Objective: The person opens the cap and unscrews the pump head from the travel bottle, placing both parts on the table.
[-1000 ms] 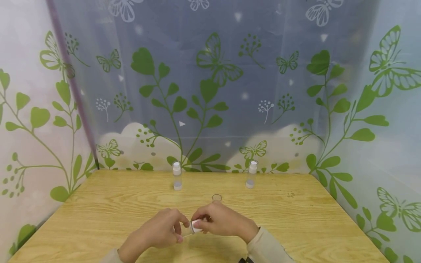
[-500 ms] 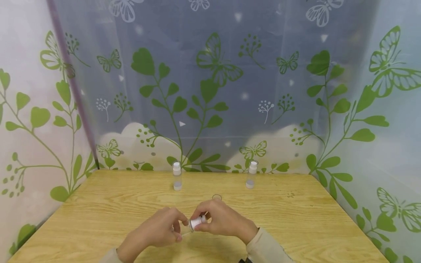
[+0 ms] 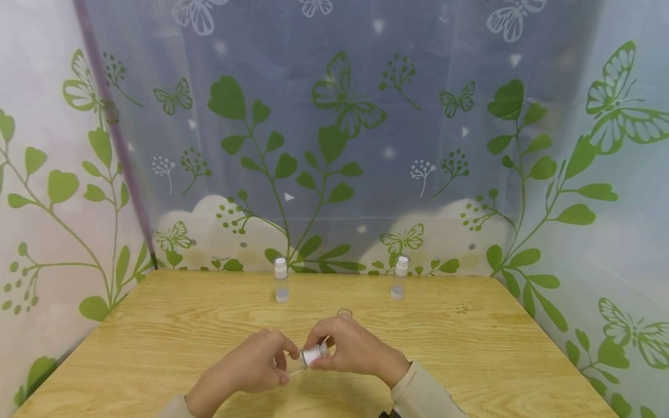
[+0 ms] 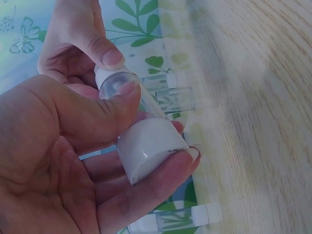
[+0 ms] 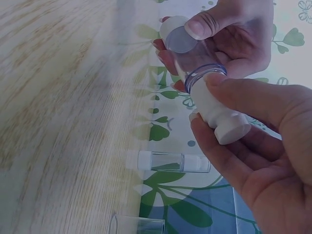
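Observation:
Between my two hands is a small pump bottle with a clear body [image 5: 197, 58] and a white base [image 4: 148, 146]. My left hand [image 3: 256, 363] grips the body and base end with thumb and fingers. At the other end, my right hand [image 3: 358, 351] pinches the white pump head [image 5: 209, 105] with thumb and fingertips. The pump head sits at the bottle's clear rim, in line with the body; whether it is fully seated I cannot tell. The bottle is tilted above the table, pump end to the right.
Two similar clear bottles with white tops stand upright at the back of the wooden table [image 3: 183, 325], a left bottle [image 3: 281, 285] and a right bottle [image 3: 399, 283]. A clear cap [image 5: 141, 225] stands just beyond my right hand. Patterned curtains [image 3: 334, 174] enclose the table's back and sides.
My right fingers have shifted their grip on the pump head since one second ago, leaving more of it showing. My left hand and the bottle have hardly moved.

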### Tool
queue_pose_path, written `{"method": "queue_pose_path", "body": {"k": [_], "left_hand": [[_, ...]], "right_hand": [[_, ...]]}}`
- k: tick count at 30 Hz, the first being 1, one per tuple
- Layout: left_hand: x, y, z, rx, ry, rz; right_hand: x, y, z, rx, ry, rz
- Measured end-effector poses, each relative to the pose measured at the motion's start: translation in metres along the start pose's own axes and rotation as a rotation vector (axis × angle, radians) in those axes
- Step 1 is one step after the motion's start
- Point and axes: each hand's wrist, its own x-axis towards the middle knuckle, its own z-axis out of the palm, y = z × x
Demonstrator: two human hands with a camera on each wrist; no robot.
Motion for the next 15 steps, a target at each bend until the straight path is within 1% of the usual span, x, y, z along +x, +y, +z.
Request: {"method": "queue_pose_path", "body": {"k": [7, 11, 15], "left_hand": [[0.0005, 0.0006, -0.0026, 0.009, -0.003, -0.01], [0.0004, 0.0006, -0.0027, 0.013, 0.002, -0.002], [0.0004, 0.0006, -0.0027, 0.013, 0.004, 0.0]], "right_hand": [[0.0008, 0.0001, 0.0004, 0.034, 0.016, -0.02], [0.0012, -0.0005, 0.0, 0.057, 0.02, -0.035], [0.0011, -0.0011, -0.0003, 0.083, 0.028, -0.027]]}}
